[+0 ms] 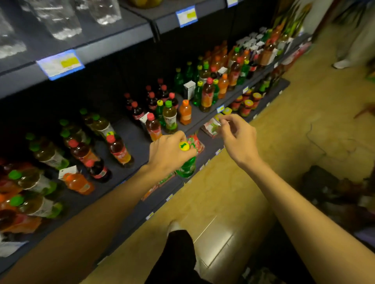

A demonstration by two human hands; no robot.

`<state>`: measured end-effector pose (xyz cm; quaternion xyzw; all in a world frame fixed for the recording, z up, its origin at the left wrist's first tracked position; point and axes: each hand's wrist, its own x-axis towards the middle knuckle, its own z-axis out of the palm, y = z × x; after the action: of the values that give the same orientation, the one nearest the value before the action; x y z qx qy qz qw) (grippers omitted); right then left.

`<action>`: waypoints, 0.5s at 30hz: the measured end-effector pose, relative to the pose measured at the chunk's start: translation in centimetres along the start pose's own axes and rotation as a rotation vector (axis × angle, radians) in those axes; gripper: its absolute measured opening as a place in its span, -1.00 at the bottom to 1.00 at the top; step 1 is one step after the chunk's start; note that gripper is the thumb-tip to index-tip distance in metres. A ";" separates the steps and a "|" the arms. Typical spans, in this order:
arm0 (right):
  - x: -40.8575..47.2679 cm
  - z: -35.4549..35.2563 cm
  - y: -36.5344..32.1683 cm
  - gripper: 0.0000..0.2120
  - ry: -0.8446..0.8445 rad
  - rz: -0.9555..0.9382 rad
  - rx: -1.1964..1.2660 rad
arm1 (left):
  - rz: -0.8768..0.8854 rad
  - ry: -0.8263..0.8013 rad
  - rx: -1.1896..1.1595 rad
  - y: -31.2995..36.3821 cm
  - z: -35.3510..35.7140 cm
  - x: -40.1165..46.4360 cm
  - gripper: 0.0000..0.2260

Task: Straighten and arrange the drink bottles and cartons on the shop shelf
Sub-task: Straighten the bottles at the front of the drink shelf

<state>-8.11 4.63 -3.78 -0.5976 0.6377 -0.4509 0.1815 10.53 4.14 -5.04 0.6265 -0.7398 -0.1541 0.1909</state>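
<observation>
Green bottle (187,167), yellow cap, gripped by left hand (169,153), label unreadable

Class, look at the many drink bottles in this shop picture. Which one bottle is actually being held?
The green bottle with the yellow cap, gripped near its neck by the left hand at the shelf's front edge; every other bottle stands untouched.

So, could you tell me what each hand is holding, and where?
Left hand grips the green bottle round its neck, under the yellow cap. Right hand holds nothing.

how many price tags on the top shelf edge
3 in view: one price tag at left, one at centre, one cut off at the top edge. More may lie outside the frame.
</observation>
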 end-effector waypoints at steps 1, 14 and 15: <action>0.8 -0.5 0.9 -0.85 0.016 0.013 -0.003 | 0.012 -0.013 0.002 0.7 0.4 1.0 -0.74; 17.7 -3.3 9.4 -0.87 0.036 0.025 -0.133 | 0.082 -0.117 0.041 7.7 7.3 20.6 -0.73; 19.2 -3.1 9.9 -0.87 0.022 0.027 -0.128 | 0.070 -0.105 0.032 7.8 7.7 22.1 -0.73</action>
<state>-20.65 -13.18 -4.11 -0.5944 0.6752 -0.4132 0.1417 -3.02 -16.46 -6.20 0.5941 -0.7728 -0.1681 0.1469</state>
